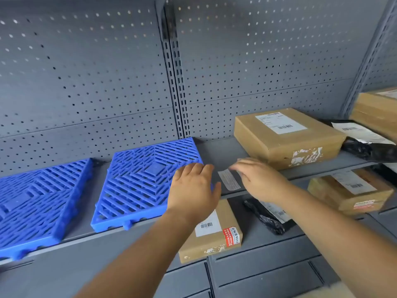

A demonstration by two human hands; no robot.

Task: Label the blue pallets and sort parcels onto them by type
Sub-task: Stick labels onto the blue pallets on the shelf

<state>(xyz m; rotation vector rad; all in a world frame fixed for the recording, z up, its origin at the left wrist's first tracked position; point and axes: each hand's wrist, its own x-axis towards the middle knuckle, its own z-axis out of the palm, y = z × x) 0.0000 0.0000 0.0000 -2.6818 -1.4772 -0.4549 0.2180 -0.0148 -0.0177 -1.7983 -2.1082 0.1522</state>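
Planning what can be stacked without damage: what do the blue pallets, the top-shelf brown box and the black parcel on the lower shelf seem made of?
Pallets: moulded plastic by the look, uniform blue with a slight sheen and a slotted grid. Box: matte brown cardboard, with torn label scraps on its side. Black parcel: probably thin plastic film, shiny and crinkled.

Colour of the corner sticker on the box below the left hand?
The sticker is red with white print; head view.
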